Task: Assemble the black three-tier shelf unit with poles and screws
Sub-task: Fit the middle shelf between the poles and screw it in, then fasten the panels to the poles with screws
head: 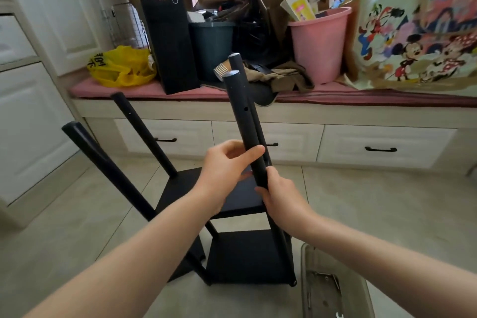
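**Me:** My forearms (134,253) are filling the near view. The tray (307,261) holding the screws (324,275) is sitting on the floor just beside the right one.

**Lead:** Pole?

**Me:** I'm holding it in both. The left grip (227,162) is wrapping the pole (242,121) below mid-length, thumb across the front, fingers curled behind. The right grip (281,193) is clamping the bottom end. Neither is open, and both are closed round that one pole.

**Lead:** Axis?

**Me:** It's running up and away from me, top leaning slightly left. The side hole (245,109) is facing me. The bottom end is hanging over the near right part of the upper board (242,201) of the shelf unit (247,255). I can't tell whether it's touching.

**Lead:** Rest of the frame?

**Me:** Two boards are in place, and the unit is standing on the floor below my grips. The left poles (144,134) are sticking up bare. The rear right pole (236,62) is rising just behind mine.

**Lead:** Next?

**Me:** I'm guessing the right grip steers, since it's nearer the end that needs seating at the near right corner. The left grip is only keeping the axis. The hole could rotate off the screw line.
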Demonstrator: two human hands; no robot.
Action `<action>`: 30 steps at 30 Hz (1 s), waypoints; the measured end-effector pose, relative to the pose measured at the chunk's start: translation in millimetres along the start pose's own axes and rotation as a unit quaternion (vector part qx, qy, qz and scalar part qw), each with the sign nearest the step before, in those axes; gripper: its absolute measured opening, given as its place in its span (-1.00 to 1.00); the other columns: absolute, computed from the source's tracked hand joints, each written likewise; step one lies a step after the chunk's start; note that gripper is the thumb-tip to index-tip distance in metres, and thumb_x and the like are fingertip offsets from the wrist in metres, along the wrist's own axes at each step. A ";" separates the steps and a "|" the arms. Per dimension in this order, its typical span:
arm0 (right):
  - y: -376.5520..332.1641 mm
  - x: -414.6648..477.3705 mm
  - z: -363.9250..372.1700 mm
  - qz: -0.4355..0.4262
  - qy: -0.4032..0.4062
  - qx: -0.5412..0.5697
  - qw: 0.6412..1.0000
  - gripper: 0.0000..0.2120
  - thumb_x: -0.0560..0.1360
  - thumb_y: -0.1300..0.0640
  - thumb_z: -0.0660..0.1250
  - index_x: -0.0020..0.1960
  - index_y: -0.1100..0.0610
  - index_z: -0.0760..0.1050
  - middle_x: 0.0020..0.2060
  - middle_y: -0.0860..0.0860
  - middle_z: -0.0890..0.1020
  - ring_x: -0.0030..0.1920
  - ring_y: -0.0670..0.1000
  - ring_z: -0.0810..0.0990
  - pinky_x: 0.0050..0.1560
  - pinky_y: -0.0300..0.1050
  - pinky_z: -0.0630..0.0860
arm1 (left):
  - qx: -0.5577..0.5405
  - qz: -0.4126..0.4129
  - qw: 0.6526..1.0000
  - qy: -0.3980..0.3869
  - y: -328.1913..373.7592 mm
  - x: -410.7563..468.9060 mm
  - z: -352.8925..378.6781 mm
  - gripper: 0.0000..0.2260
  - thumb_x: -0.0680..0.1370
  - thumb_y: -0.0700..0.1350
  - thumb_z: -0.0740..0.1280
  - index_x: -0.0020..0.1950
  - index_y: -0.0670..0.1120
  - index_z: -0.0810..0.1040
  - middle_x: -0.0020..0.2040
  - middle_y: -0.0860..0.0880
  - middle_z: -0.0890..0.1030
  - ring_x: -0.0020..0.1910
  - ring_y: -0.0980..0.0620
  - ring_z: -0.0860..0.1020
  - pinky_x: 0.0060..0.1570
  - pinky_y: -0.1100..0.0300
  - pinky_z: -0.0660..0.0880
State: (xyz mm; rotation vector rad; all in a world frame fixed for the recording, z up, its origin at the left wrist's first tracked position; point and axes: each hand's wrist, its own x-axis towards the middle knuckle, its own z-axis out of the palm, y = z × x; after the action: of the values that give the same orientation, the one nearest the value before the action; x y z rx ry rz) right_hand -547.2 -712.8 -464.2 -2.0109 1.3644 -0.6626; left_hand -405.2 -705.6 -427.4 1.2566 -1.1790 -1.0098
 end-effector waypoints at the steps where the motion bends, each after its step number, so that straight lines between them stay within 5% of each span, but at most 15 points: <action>1: 1.2 -0.2 -0.5 0.005 -0.001 -0.003 1.000 -0.92 0.66 0.15 0.17 0.11 0.03 0.27 -0.16 0.00 0.53 -0.24 -0.08 0.50 -0.36 -0.22 0.39 | 0.047 0.000 0.999 -0.017 -7.1 -1.2 -7.3 -0.77 0.54 0.14 0.40 0.02 0.01 0.67 -0.06 0.13 0.73 0.01 0.19 0.68 0.00 0.17 0.63; 4: 7.5 -0.4 -2.9 0.011 0.004 -0.024 1.000 -0.91 0.67 0.13 0.16 0.12 0.05 0.24 -0.15 0.01 0.52 -0.22 -0.07 0.51 -0.35 -0.19 0.42 | 0.312 -0.008 0.947 -0.077 -40.0 -5.0 -32.3 -0.64 0.59 0.30 0.20 0.12 0.08 0.60 0.16 0.12 0.64 0.16 0.19 0.57 0.29 0.06 0.49; 7: 16.2 -1.2 -6.6 0.031 0.007 -0.007 0.999 -0.90 0.66 0.12 0.18 0.14 0.06 0.27 -0.09 0.05 0.54 -0.10 0.05 0.58 -0.15 -0.02 0.57 | 0.529 -0.077 0.824 -0.189 -77.2 -8.8 -49.6 -0.42 0.61 0.21 0.30 0.59 0.26 0.16 0.65 0.10 0.10 0.63 -0.04 0.05 0.52 -0.25 0.11; 9: 23.4 -2.8 -10.6 0.041 0.000 0.001 0.999 -0.88 0.66 0.12 0.18 0.17 0.07 0.29 -0.06 0.06 0.55 -0.04 0.09 0.59 -0.04 0.07 0.59 | 0.580 -0.103 0.775 -0.229 -93.4 -13.7 -49.6 -0.25 0.61 0.14 0.33 0.60 0.35 -0.13 0.65 0.16 -0.21 0.63 -0.12 -0.23 0.48 -0.43 -0.09; 12: 36.1 -5.7 -16.0 0.038 0.005 0.002 0.999 -0.87 0.66 0.12 0.19 0.18 0.05 0.29 -0.06 0.03 0.55 -0.05 0.04 0.58 -0.04 0.01 0.59 | 0.642 -0.067 0.731 -0.222 -102.4 -20.0 -42.9 -0.12 0.65 -0.22 0.26 0.54 0.39 -0.33 0.64 0.10 -0.32 0.61 -0.18 -0.30 0.45 -0.47 -0.08; 15: 49.2 -8.7 -19.7 0.040 0.030 -0.002 0.999 -0.92 0.66 0.14 0.20 0.12 0.05 0.31 -0.12 0.00 0.53 -0.16 -0.07 0.53 -0.26 -0.19 0.49 | 0.683 -0.036 0.701 -0.204 -104.5 -24.0 -32.2 0.03 0.53 -0.50 0.18 0.56 0.33 -0.37 0.65 0.00 -0.30 0.61 -0.24 -0.27 0.45 -0.46 0.03; 24: 89.2 -10.5 -33.4 0.086 0.061 -0.016 0.994 -0.83 0.63 0.18 0.25 0.21 0.15 0.40 0.01 0.04 0.60 -0.05 0.01 0.57 -0.33 -0.34 0.42 | 0.735 0.023 0.647 -0.201 -125.1 -15.4 -1.1 0.04 0.57 -0.39 0.31 0.55 0.26 -0.43 0.65 -0.06 -0.27 0.61 -0.31 -0.21 0.44 -0.48 0.06; 30: 106.4 -11.4 -42.3 0.107 0.085 -0.007 0.991 -0.81 0.61 0.19 0.30 0.22 0.16 0.42 0.02 0.06 0.62 0.02 0.08 0.60 -0.05 -0.07 0.52 | 0.737 0.046 0.645 -0.196 -131.3 -9.9 16.4 0.04 0.55 -0.36 0.34 0.56 0.24 -0.41 0.66 -0.07 -0.24 0.61 -0.32 -0.18 0.42 -0.49 0.05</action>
State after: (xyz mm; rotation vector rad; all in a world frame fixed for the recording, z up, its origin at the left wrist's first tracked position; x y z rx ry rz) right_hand -647.7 -740.7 -513.0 -1.8180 1.6618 -0.7408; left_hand -414.4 -708.7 -559.7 2.1579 -2.5999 0.0460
